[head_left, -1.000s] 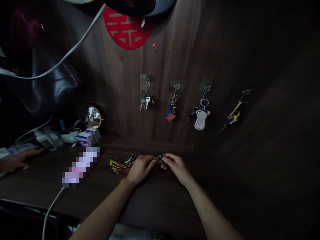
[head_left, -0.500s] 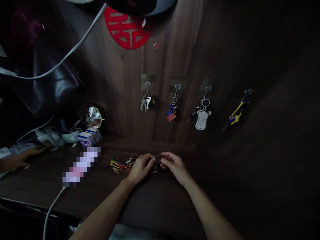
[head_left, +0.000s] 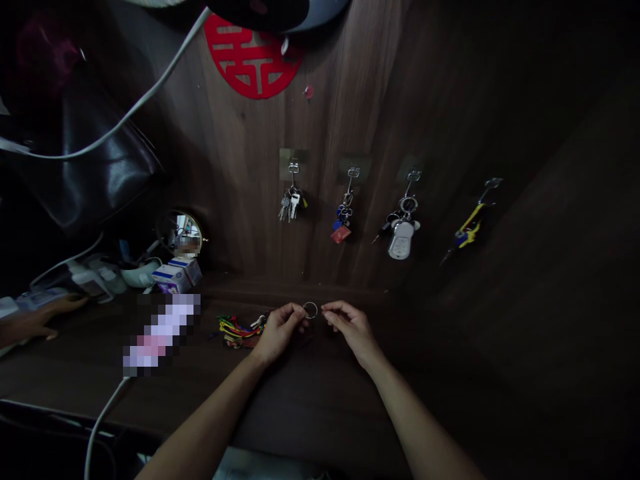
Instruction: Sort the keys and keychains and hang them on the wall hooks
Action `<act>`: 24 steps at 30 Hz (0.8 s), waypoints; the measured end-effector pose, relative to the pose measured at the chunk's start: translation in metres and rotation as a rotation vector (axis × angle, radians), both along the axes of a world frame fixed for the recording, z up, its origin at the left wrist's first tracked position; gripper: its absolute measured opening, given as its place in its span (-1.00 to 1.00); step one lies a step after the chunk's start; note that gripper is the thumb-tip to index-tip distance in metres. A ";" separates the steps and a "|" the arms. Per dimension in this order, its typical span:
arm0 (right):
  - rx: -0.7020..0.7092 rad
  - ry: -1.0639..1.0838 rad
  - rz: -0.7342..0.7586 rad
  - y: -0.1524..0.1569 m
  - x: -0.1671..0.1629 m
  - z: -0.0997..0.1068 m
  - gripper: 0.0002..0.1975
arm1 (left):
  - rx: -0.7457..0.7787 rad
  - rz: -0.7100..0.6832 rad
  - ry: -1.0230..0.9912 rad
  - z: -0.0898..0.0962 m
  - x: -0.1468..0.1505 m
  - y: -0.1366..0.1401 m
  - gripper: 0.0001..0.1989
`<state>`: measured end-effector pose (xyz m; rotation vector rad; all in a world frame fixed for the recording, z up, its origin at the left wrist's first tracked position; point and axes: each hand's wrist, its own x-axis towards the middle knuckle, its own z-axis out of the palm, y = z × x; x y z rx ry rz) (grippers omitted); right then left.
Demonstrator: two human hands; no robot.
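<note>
Between the thumb and fingers of my left hand point(head_left: 280, 329) is a metal key ring point(head_left: 311, 310), its loop sticking out to the right. My right hand point(head_left: 351, 327) is just right of the ring and apart from it, thumb and fingers slightly parted with nothing visible between them. Left of my left hand, a bundle of colourful cords point(head_left: 239, 329) lies on the dark wooden surface point(head_left: 310, 393). A silver key point(head_left: 259, 322) shows beside the cords. Whatever hangs from the ring is hidden by my left hand or lost in shadow.
Key bunches point(head_left: 291, 205) hang from several hooks on the wooden panel. At left are small boxes point(head_left: 176, 275), a round mirror point(head_left: 183, 230), bottles point(head_left: 93, 280) and a black bag point(head_left: 105, 153). Another person's hand point(head_left: 55, 313) rests at far left. A white cable point(head_left: 103, 413) crosses the front edge.
My right hand has let go of the key ring and opened slightly. My left hand still holds the ring, now turned so its loop shows.
</note>
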<state>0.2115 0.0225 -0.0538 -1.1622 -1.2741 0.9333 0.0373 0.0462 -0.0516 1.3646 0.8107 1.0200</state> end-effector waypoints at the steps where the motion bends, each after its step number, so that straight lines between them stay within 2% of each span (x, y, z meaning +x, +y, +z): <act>1: 0.009 -0.012 0.003 0.000 0.000 0.000 -0.76 | 0.000 -0.007 0.002 0.000 0.000 0.000 -0.62; 4: 0.070 -0.070 0.000 -0.002 -0.002 0.000 -0.77 | 0.008 -0.034 -0.009 -0.002 0.001 0.002 -0.63; 10: 0.350 -0.300 -0.042 -0.006 -0.010 0.005 -0.83 | -0.015 -0.086 -0.013 -0.006 0.002 0.004 -0.63; 13: 0.414 -0.340 -0.043 -0.006 -0.011 0.006 -0.86 | -0.012 -0.097 -0.003 -0.005 0.002 0.003 -0.61; 19: 0.394 -0.327 -0.109 -0.006 -0.011 0.006 -0.89 | 0.171 0.007 0.086 0.000 -0.001 0.000 -0.70; 21: 0.368 -0.318 -0.120 -0.006 -0.011 0.006 -0.88 | 0.195 -0.035 0.121 0.001 -0.002 -0.002 -0.68; 24: 0.277 -0.274 -0.143 -0.005 -0.011 0.005 -0.84 | 0.145 -0.172 0.103 0.000 -0.001 -0.004 -0.62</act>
